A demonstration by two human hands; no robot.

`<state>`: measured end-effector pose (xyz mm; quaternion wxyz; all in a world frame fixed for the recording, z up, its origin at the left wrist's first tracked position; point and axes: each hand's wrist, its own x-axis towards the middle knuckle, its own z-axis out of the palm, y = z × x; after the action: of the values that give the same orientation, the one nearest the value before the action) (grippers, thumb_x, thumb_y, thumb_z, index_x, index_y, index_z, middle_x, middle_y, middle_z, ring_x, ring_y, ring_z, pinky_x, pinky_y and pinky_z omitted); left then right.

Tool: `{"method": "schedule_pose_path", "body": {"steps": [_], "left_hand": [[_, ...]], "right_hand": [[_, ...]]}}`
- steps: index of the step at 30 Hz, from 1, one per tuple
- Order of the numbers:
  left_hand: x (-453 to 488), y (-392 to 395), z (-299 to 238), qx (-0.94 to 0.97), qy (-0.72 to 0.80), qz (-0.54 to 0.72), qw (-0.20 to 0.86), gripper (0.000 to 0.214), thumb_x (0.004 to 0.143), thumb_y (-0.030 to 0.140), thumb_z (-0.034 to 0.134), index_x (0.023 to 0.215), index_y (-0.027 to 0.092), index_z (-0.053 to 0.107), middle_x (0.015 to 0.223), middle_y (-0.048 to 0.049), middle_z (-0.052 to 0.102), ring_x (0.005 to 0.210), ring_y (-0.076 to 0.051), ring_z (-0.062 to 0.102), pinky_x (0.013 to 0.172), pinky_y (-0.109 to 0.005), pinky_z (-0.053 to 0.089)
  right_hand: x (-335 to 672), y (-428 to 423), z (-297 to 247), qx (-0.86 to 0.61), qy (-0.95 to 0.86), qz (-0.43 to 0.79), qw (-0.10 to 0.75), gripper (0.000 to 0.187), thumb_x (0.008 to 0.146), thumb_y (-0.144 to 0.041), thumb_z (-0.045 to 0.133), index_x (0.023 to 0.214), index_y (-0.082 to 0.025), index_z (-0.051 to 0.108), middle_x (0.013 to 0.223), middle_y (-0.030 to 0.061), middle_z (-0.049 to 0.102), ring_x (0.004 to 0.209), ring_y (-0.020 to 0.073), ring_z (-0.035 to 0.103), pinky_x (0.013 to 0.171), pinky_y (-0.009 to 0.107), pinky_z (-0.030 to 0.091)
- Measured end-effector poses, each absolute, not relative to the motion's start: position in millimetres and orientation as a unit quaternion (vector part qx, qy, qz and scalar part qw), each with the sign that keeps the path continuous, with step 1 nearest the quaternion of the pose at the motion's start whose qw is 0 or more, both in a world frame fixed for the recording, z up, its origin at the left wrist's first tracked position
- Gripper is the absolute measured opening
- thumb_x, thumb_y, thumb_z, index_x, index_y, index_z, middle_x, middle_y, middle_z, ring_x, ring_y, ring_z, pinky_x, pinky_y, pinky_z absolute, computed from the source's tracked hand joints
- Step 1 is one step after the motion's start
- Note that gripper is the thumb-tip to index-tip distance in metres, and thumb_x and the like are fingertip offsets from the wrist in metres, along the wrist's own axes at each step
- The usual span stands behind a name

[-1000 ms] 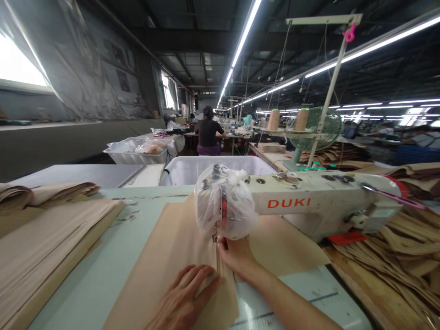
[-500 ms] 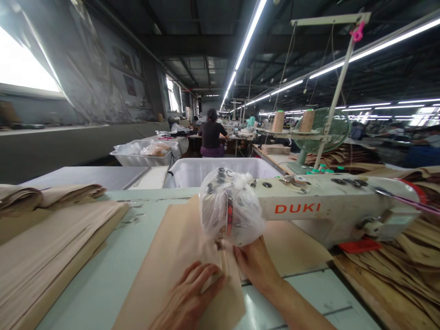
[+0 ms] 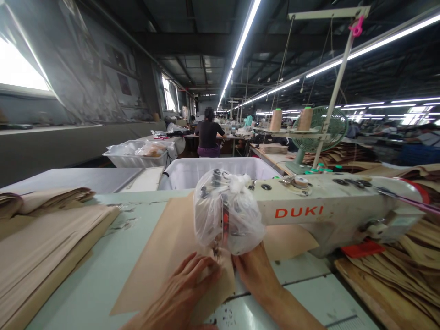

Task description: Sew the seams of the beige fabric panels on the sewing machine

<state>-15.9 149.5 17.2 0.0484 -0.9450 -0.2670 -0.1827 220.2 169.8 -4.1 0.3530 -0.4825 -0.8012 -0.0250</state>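
Observation:
A tan fabric piece (image 3: 154,266) lies under the needle area of a sewing machine (image 3: 295,201) marked DUKI. Clear plastic wrapping (image 3: 237,220) covers the machine's head, and the presser foot (image 3: 216,249) shows just beneath it. My left hand (image 3: 190,279) rests on the fabric in front of the foot, fingers stretched forward and lying on the cloth. On the other side of the foot, my right hand (image 3: 256,268) touches the fabric's right side. Its fingertips are hidden behind the plastic and the cloth.
Stacked tan fabric (image 3: 62,247) lies on the left of the pale green table (image 3: 127,220). More tan pieces (image 3: 405,275) are heaped at right. Behind the machine stands a white bin (image 3: 182,172). Thread cones (image 3: 276,120) stand near a green fan (image 3: 330,130). A person (image 3: 209,135) sits farther back.
The fabric has slid forward under the presser foot, so its near edge now shows on the table. My left hand has moved forward with it, closer to the foot. My right hand stays beside the foot.

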Motion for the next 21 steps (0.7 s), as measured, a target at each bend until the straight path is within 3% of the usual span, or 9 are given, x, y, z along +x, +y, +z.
{"method": "schedule_pose_path", "body": {"steps": [4,9,15,21], "left_hand": [[-13,148,16,-0.933,-0.300,-0.197,-0.023,0.083,0.082,0.074,0.063,0.150,0.030,0.041,0.133,-0.0077,0.060,0.118,-0.029,0.060,0.103,-0.041,0.051],[-10,150,21,-0.927,-0.314,-0.190,-0.078,0.082,0.084,0.072,0.063,0.149,0.027,0.041,0.135,-0.0076,0.057,0.123,-0.029,0.055,0.107,-0.041,0.048],[-14,156,16,-0.929,-0.321,-0.176,-0.050,0.086,0.086,0.071,0.061,0.154,0.025,0.034,0.141,-0.0107,0.053,0.129,-0.033,0.052,0.114,-0.052,0.040],[-16,158,10,-0.930,-0.308,-0.200,-0.017,0.086,0.087,0.071,0.061,0.155,0.028,0.032,0.141,-0.0103,0.053,0.126,-0.032,0.055,0.115,-0.050,0.039]], "right_hand": [[219,171,-6,-0.485,-0.807,-0.034,0.336,0.048,0.096,-0.017,0.044,0.142,-0.023,0.054,0.140,0.0095,0.056,0.127,0.0320,0.053,0.113,0.055,0.035],[217,172,-6,-0.481,-0.805,-0.032,0.344,0.047,0.100,-0.024,0.041,0.146,-0.022,0.050,0.148,0.0114,0.050,0.136,0.0348,0.046,0.108,0.057,0.042],[215,172,-3,-0.470,-0.808,-0.037,0.353,0.047,0.103,-0.030,0.040,0.149,-0.024,0.047,0.148,0.0095,0.050,0.140,0.0344,0.042,0.111,0.058,0.040],[215,170,-5,-0.466,-0.810,-0.037,0.354,0.048,0.102,-0.027,0.039,0.149,-0.025,0.046,0.146,0.0082,0.052,0.140,0.0327,0.041,0.111,0.056,0.041]]}}
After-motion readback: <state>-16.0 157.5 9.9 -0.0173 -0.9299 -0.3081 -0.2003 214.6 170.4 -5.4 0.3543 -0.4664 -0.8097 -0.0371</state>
